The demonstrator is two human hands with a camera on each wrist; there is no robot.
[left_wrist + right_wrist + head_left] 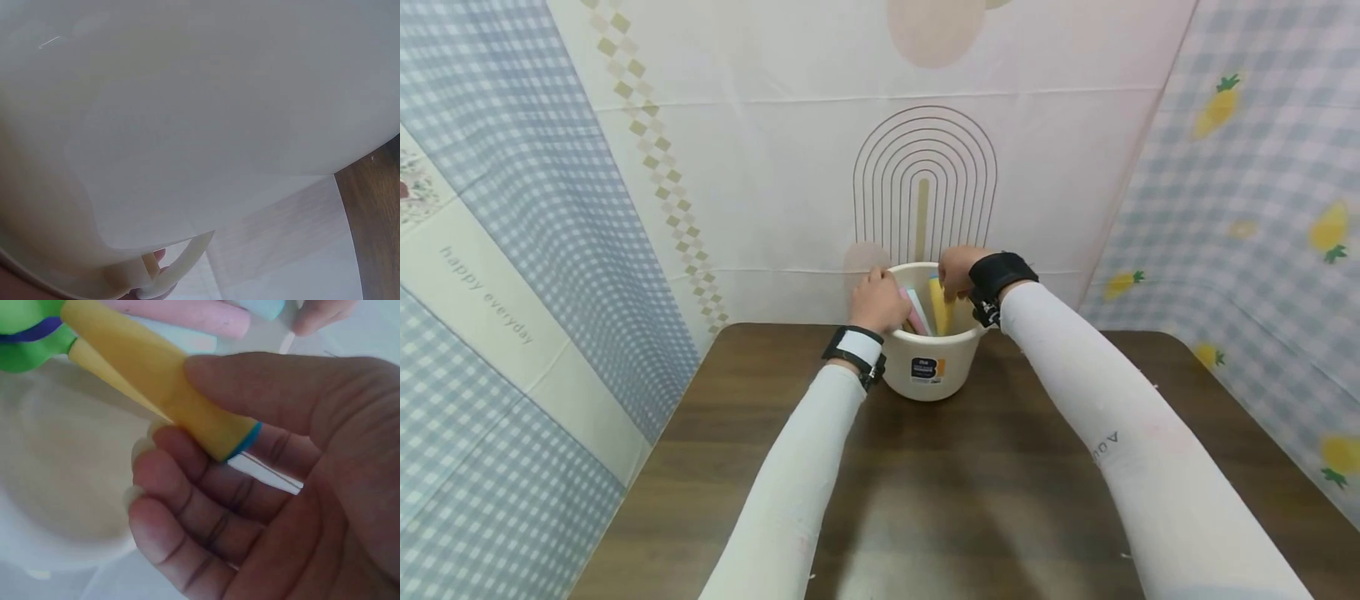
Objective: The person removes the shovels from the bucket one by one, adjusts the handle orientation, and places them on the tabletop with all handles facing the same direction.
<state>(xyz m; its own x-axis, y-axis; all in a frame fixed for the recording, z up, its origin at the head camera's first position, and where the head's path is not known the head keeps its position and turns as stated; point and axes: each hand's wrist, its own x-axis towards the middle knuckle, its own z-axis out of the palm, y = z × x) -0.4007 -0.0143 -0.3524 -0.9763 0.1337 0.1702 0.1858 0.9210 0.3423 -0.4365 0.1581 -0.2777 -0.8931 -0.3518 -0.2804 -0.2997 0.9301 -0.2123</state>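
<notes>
A white plastic bucket (927, 367) stands at the back of the table. My left hand (878, 300) grips its left rim; in the left wrist view a few fingertips show beside the bucket's side handle (184, 262). My right hand (250, 450) pinches a yellow handle (144, 369) with a blue end between thumb and fingers. The handle slants down into the bucket, and a green part with a purple stripe (31, 331) shows at its far end. Beside it, pink (916, 312) and pale blue (919, 308) handles lean inside the bucket, their lower ends hidden.
The brown wooden table (760, 400) reaches back to a white patterned cloth (790, 183) hanging behind the bucket. Checked cloths hang on the left (565, 167) and right (1262, 183).
</notes>
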